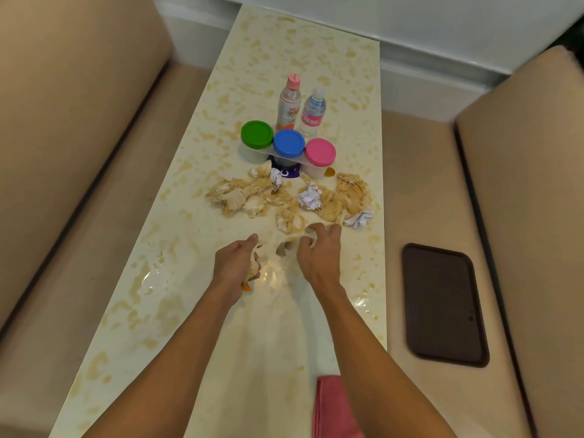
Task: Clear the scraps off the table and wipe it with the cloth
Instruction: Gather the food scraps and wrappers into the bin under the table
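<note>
Now, left grip (237, 263) curled round a stained scrap (253, 269), right grip (319, 251) pinching a pale scrap (313, 240), pink cloth (331, 406) nearby

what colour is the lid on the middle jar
The middle jar's lid is blue; the head view shows it.

- Our left forearm (177, 358) and right forearm (376, 358) are bare, reach forward from the lower edge and draw closer toward the hands.
- Our left hand (235, 263) is turned knuckles up, thumb forward, with its fingers curled under and gripping a scrap (252, 270).
- Our right hand (319, 259) sits near it but apart, back upward, with its fingers bent round a pale wad (313, 238) at the tips.
- Both wrists look roughly straight.
</note>
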`<state>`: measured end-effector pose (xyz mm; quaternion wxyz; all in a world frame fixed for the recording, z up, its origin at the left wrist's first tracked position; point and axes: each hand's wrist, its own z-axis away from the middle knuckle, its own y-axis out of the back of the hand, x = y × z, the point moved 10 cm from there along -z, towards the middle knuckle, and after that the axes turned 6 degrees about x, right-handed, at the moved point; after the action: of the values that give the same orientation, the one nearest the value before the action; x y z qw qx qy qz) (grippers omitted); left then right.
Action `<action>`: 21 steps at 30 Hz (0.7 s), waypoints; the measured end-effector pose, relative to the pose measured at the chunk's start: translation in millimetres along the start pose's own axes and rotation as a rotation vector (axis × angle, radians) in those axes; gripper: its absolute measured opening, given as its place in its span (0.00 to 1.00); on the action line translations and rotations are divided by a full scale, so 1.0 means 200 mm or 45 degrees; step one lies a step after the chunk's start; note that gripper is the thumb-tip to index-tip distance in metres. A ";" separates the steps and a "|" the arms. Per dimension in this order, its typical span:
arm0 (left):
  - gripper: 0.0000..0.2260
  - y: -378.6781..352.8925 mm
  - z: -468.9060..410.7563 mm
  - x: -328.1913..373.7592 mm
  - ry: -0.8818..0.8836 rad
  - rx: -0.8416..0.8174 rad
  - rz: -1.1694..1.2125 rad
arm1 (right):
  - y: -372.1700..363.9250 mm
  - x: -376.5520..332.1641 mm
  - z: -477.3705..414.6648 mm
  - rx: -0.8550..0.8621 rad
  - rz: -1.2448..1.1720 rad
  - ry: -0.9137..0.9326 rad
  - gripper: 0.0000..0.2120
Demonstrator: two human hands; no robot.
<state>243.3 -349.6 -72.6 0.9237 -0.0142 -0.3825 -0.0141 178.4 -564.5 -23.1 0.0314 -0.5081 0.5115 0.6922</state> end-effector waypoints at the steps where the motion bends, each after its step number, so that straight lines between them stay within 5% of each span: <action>1: 0.13 0.01 0.00 0.00 -0.001 0.003 0.007 | -0.04 0.00 -0.01 -0.039 0.041 0.003 0.18; 6: 0.12 0.07 -0.02 -0.01 0.006 0.031 0.012 | -0.25 0.00 0.01 -0.284 0.383 0.140 0.34; 14: 0.12 0.11 -0.05 -0.02 0.018 0.038 0.035 | -0.37 -0.02 0.11 -0.385 0.392 0.341 0.11; 21: 0.12 0.10 -0.07 -0.01 0.024 0.038 0.031 | -0.21 0.03 0.05 -0.349 0.223 0.137 0.13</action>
<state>251.8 -330.9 -84.5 0.9275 -0.0048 -0.3738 0.0028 192.5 -539.3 -55.7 -0.1260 -0.4973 0.4557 0.7274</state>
